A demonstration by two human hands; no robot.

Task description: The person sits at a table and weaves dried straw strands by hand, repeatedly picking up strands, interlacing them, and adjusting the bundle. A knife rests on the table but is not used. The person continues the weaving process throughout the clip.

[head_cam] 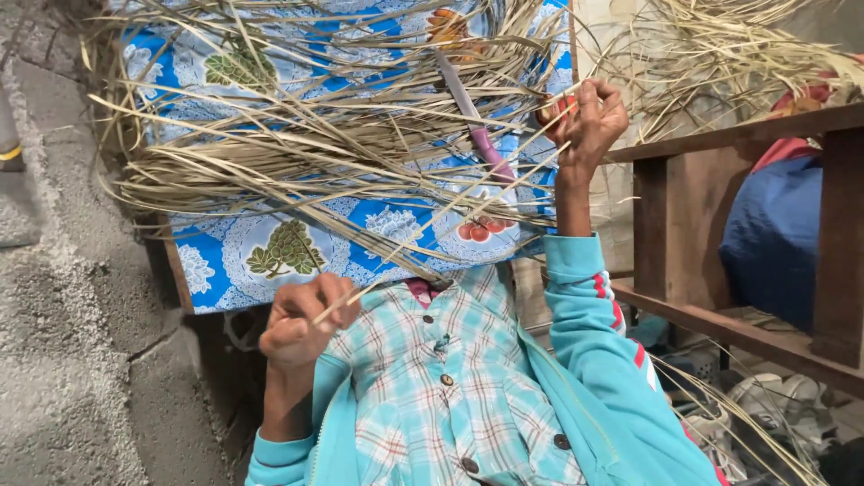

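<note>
My left hand (301,322) is closed on the lower end of a long pale dried leaf strip (432,220), in front of my checked shirt. The strip runs up and to the right to my right hand (587,117), which pinches its upper end beside a small red thing I cannot make out. Both hands hold the strip taut over the near edge of a table with a blue patterned cloth (234,261). A heap of dried leaf strips (306,144) covers the cloth. On the heap lies a knife (472,121) with a pink handle, just left of my right hand.
A wooden rack (720,225) stands at the right with a blue bundle (774,234) inside and more dried strips (720,54) on top. Shoes (756,405) lie on the floor under it. Rough concrete floor (63,342) lies at the left.
</note>
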